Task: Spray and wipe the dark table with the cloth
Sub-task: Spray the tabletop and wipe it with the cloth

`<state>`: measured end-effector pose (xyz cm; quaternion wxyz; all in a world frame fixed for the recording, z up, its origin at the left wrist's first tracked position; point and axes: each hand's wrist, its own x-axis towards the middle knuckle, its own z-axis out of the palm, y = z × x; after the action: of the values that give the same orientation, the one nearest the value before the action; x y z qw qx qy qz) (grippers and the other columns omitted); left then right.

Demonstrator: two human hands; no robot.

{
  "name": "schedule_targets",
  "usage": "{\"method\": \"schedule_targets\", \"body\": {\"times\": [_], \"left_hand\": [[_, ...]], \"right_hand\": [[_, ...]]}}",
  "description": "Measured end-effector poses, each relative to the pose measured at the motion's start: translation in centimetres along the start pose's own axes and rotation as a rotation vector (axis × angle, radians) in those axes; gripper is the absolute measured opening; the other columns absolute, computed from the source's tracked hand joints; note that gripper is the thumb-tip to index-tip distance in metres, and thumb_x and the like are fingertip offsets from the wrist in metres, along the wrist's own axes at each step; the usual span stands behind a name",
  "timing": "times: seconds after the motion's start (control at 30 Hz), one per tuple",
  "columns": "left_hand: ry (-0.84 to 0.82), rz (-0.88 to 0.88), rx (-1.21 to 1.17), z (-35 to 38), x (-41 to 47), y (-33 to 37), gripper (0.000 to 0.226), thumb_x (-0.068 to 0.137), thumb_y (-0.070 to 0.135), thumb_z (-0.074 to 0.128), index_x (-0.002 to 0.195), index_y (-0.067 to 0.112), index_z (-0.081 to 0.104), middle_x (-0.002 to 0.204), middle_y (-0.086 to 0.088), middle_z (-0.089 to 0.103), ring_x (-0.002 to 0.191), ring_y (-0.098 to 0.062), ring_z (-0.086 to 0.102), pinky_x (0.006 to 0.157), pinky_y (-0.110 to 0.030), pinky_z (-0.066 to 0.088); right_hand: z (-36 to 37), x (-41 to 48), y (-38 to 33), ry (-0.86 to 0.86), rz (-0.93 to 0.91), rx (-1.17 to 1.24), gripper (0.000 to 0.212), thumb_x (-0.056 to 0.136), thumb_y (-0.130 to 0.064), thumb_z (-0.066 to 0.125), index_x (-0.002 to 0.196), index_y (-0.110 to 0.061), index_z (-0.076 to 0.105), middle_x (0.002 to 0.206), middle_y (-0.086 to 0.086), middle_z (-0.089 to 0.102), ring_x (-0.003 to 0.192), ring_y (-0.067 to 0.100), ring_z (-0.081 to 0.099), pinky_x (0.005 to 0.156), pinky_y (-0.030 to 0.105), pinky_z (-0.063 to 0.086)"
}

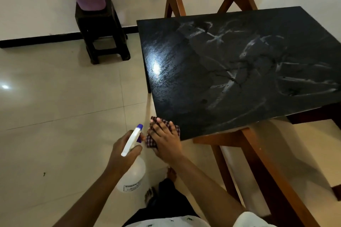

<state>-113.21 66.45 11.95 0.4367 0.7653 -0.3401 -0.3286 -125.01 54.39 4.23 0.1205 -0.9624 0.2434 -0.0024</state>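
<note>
Off the dark table's point(184, 83) near corner, right hand point(166, 141) laid over checked cloth point(150, 143), fingers straight and spread; just beside, farther from the table, left hand point(122, 152) curled round spray bottle's point(132, 175) neck.

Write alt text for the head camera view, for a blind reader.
A person's left hand grips a spray bottle, nozzle toward a checked cloth under the right hand, at the near corner of a streaked dark table.
</note>
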Motion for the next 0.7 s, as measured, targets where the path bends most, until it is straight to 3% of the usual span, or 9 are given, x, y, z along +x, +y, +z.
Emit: {"method": "schedule_targets", "body": {"times": [0.07, 0.17, 0.27, 0.33, 0.4, 0.5, 0.6, 0.7], "left_hand": [[0.008, 0.017, -0.019, -0.6, 0.4, 0.3, 0.031, 0.068, 0.009, 0.055, 0.093, 0.023, 0.066, 0.090, 0.006, 0.069, 0.081, -0.015, 0.065, 0.067, -0.042, 0.059], [0.028, 0.029, -0.046, -1.3, 0.9, 0.6, 0.033, 0.065, 0.008, 0.052, 0.091, 0.023, 0.066, 0.093, 0.004, 0.069, 0.088, -0.015, 0.065, 0.070, -0.044, 0.059], [0.049, 0.025, -0.072, -1.5, 0.9, 0.6, 0.031, 0.066, 0.010, 0.052, 0.091, 0.022, 0.066, 0.093, 0.005, 0.069, 0.091, -0.016, 0.065, 0.072, -0.041, 0.059], [0.052, 0.018, -0.075, -1.5, 0.7, 0.3, 0.030, 0.065, 0.012, 0.052, 0.091, 0.019, 0.066, 0.093, 0.004, 0.069, 0.090, -0.017, 0.065, 0.071, -0.039, 0.060], [0.055, 0.015, -0.083, -1.4, 0.6, 0.0, 0.030, 0.065, 0.012, 0.052, 0.091, 0.018, 0.066, 0.093, 0.003, 0.069, 0.090, -0.016, 0.065, 0.070, -0.037, 0.060], [0.050, 0.024, -0.111, -1.2, 0.5, -0.2, 0.030, 0.067, 0.009, 0.051, 0.092, 0.018, 0.066, 0.093, 0.004, 0.068, 0.091, -0.014, 0.064, 0.065, -0.031, 0.060], [0.045, 0.033, -0.141, -0.9, 0.7, 0.1, 0.030, 0.068, 0.009, 0.051, 0.092, 0.019, 0.066, 0.093, 0.003, 0.068, 0.092, -0.014, 0.065, 0.062, -0.026, 0.057], [0.042, 0.049, -0.147, -0.9, 1.4, 0.5, 0.030, 0.067, 0.010, 0.051, 0.091, 0.018, 0.066, 0.093, 0.002, 0.069, 0.092, -0.018, 0.064, 0.065, -0.030, 0.058]], "right_hand": [[-0.8, 0.3, 2.2, 0.030, 0.016, 0.001, 0.062, 0.081, -0.039, 0.053, 0.140, -0.024, 0.044, 0.153, 0.000, 0.034, 0.143, 0.022, 0.026, 0.114, 0.051, 0.018], [-2.3, 0.6, 5.9, 0.093, 0.192, 0.080, 0.065, 0.077, -0.034, 0.044, 0.141, -0.022, 0.046, 0.150, 0.001, 0.040, 0.140, 0.023, 0.033, 0.113, 0.054, 0.026], [-3.6, 0.8, 9.7, 0.071, 0.438, 0.068, 0.064, 0.088, -0.031, 0.045, 0.149, -0.021, 0.029, 0.158, 0.000, 0.023, 0.147, 0.020, 0.013, 0.118, 0.050, 0.009], [-4.0, 1.2, 9.9, 0.031, 0.485, 0.019, 0.068, 0.092, -0.034, 0.048, 0.152, -0.019, 0.020, 0.160, 0.002, 0.013, 0.148, 0.019, 0.002, 0.118, 0.045, 0.001], [-3.5, 0.8, 8.1, 0.010, 0.402, 0.020, 0.075, 0.090, -0.046, 0.043, 0.152, -0.014, 0.016, 0.161, 0.007, 0.006, 0.148, 0.022, -0.002, 0.118, 0.044, -0.003], [-1.3, -1.5, 4.9, -0.024, 0.185, 0.005, 0.095, 0.085, -0.076, 0.020, 0.153, -0.011, 0.009, 0.159, 0.012, -0.002, 0.147, 0.028, -0.006, 0.117, 0.047, -0.005], [-0.3, -2.6, 4.7, -0.006, 0.123, -0.085, 0.091, 0.086, -0.075, 0.026, 0.153, -0.016, 0.009, 0.159, 0.014, 0.007, 0.147, 0.030, 0.001, 0.115, 0.048, -0.001], [-1.0, -2.3, 6.6, -0.013, 0.071, -0.061, 0.081, 0.089, -0.070, 0.028, 0.153, -0.024, 0.009, 0.160, 0.010, 0.010, 0.147, 0.028, 0.003, 0.116, 0.047, 0.000]]}}
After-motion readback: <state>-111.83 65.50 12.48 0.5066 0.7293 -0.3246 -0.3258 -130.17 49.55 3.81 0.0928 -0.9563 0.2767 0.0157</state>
